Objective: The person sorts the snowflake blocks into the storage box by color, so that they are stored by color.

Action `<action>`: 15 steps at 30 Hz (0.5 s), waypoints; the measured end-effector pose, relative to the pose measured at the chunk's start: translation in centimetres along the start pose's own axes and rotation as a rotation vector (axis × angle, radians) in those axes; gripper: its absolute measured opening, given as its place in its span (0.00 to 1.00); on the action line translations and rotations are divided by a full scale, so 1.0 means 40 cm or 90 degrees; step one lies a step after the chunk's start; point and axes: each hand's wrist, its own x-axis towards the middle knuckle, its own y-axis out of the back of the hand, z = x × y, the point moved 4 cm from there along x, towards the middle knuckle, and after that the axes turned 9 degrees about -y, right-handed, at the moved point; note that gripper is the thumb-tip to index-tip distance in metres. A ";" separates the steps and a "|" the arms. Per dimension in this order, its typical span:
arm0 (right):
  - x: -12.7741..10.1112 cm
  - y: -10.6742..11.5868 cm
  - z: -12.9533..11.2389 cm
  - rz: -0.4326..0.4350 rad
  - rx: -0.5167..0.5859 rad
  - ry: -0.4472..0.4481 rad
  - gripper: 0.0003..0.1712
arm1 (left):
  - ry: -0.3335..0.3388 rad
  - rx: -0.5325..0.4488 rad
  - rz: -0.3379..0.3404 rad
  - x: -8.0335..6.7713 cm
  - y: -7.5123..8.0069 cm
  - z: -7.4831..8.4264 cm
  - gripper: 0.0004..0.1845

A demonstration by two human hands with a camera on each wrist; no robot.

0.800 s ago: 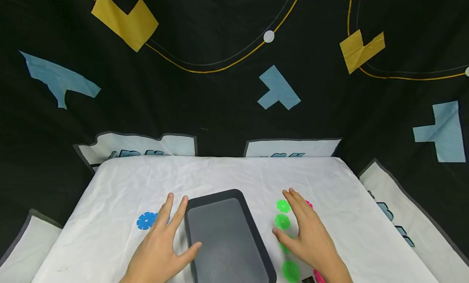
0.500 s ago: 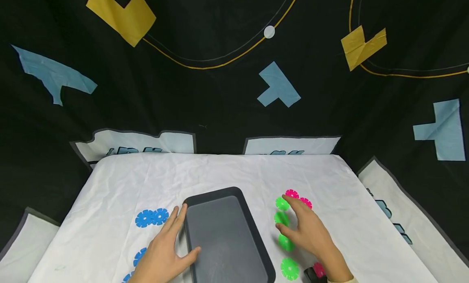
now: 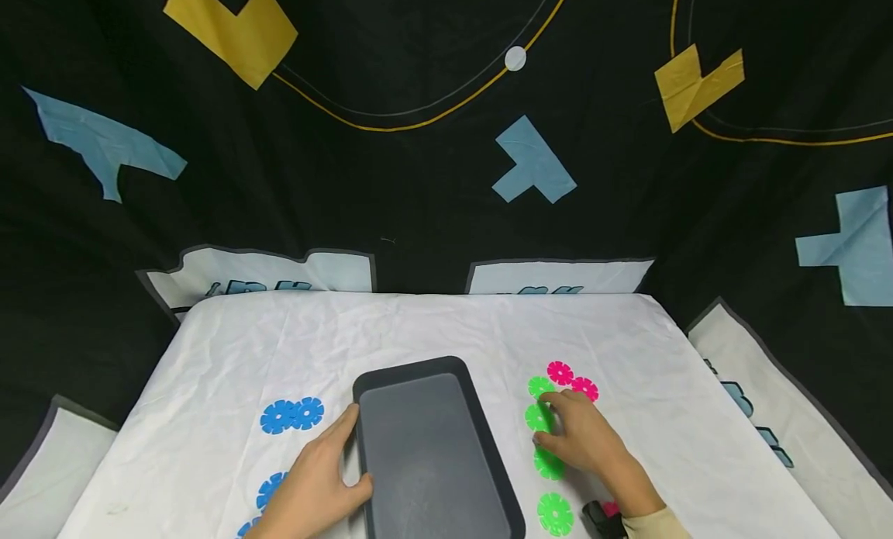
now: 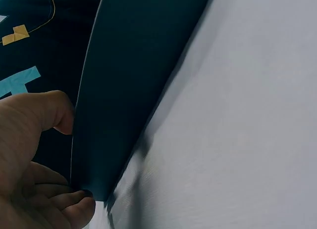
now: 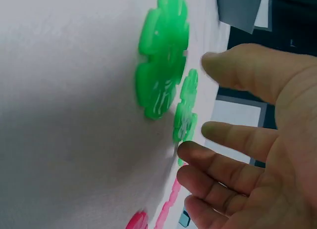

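A dark grey baking tray point(image 3: 436, 446) lies on the white cloth between both hands. My left hand point(image 3: 314, 477) is at its left side, fingertips at the far left corner and thumb hooked over the rim; the left wrist view shows the thumb point(image 4: 62, 113) passing behind the tray wall point(image 4: 133, 85). My right hand point(image 3: 582, 442) hovers over a column of notched green discs, near one green disc point(image 3: 539, 417). In the right wrist view its fingers point(image 5: 218, 162) are apart and loosely curved, with a gap to the nearest green disc point(image 5: 163, 56).
Two pink discs point(image 3: 584, 388) lie past the right hand. Overlapping blue discs point(image 3: 291, 415) lie left of the tray, more nearer the left hand. One green disc point(image 3: 555, 514) lies at the near right. A black curtain point(image 3: 418, 213) hangs behind the table.
My left hand has come in to the tray's rim, its fingers closing in. My right hand has lowered and moved nearer over the green discs, fingers more bent; the pink discs are uncovered.
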 end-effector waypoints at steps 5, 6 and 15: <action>0.010 -0.008 0.005 -0.015 -0.013 -0.015 0.26 | -0.013 0.002 -0.003 0.018 -0.002 -0.009 0.47; 0.012 -0.010 0.006 -0.020 -0.014 -0.019 0.25 | -0.011 0.001 -0.008 0.021 -0.004 -0.012 0.47; 0.037 -0.018 -0.002 -0.061 0.000 -0.043 0.23 | -0.015 -0.028 -0.018 0.034 -0.015 -0.020 0.46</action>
